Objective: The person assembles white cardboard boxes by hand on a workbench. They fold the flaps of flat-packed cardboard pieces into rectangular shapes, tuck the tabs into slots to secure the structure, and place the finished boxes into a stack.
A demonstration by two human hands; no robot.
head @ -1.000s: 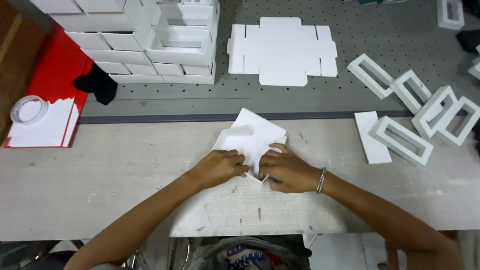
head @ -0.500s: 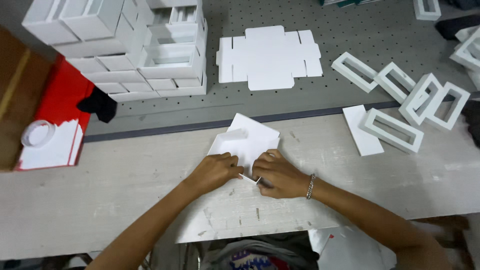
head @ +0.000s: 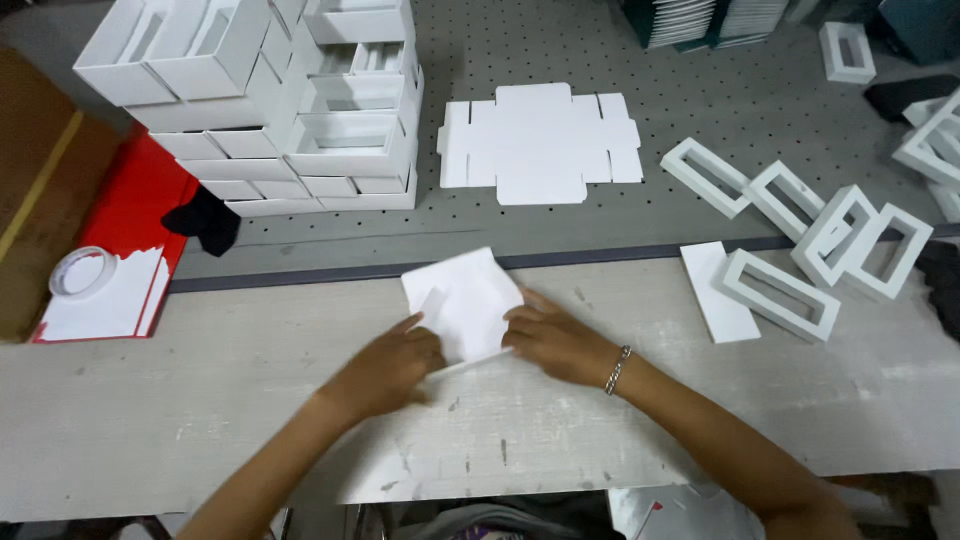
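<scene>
White card (head: 470, 300) lies flat on the worn table (head: 200, 420), pinned at its near edge by both hands. The left hand (head: 395, 360) presses its fingers down on the near left corner; the right hand (head: 550, 340) lays curled fingers on the near right edge. Neither is closed around it. Most of the sheet reaches away beyond the fingertips. With only fingertips bearing down, uneven pressure could let the card skid on the table, and a fold would likely run crooked or crease askew.
</scene>
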